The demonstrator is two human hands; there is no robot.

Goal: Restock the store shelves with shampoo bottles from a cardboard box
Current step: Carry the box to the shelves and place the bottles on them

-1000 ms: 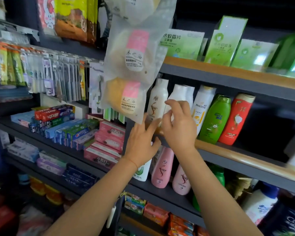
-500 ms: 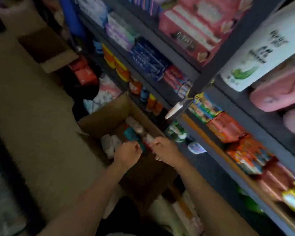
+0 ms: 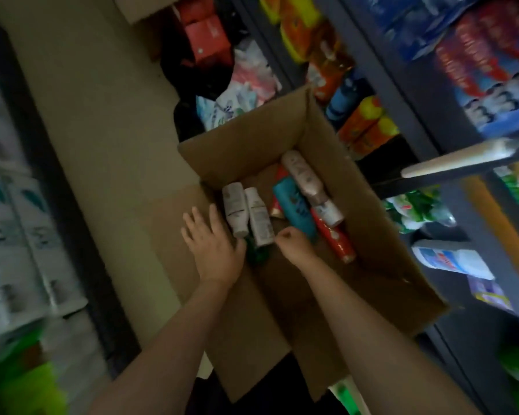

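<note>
The shampoo bottles lie loose on the bottom of the cardboard box [image 3: 381, 223], none upright: two white bottles [image 3: 247, 211] side by side at the left, a teal bottle [image 3: 294, 205] in the middle, a pinkish-beige bottle [image 3: 304, 178] and a red bottle [image 3: 333, 239] toward the right wall, plus something green [image 3: 256, 253] half hidden at the near end. From where I watch, the white pair matters most: their long axes run away from me and slightly leftward, near ends pointing back at the hands. My left hand [image 3: 212, 247] hangs over the box's left edge with fingers spread and flat, wide open and holding nothing, its thumb side just beside the near end of the white pair and over the green thing. My right hand [image 3: 294, 245] is curled into a loose fist just right of the same bottle ends; I cannot tell whether anything sits inside it (the fingers fold away from the camera). So the white bottles lie between the two hands and a little ahead, the left hand nearer. I judge the next pick is one of that pair, taken across the short axis. Outside the box, the floor [image 3: 96, 115] runs left and stocked shelves [image 3: 402, 94] rise on the right.
</note>
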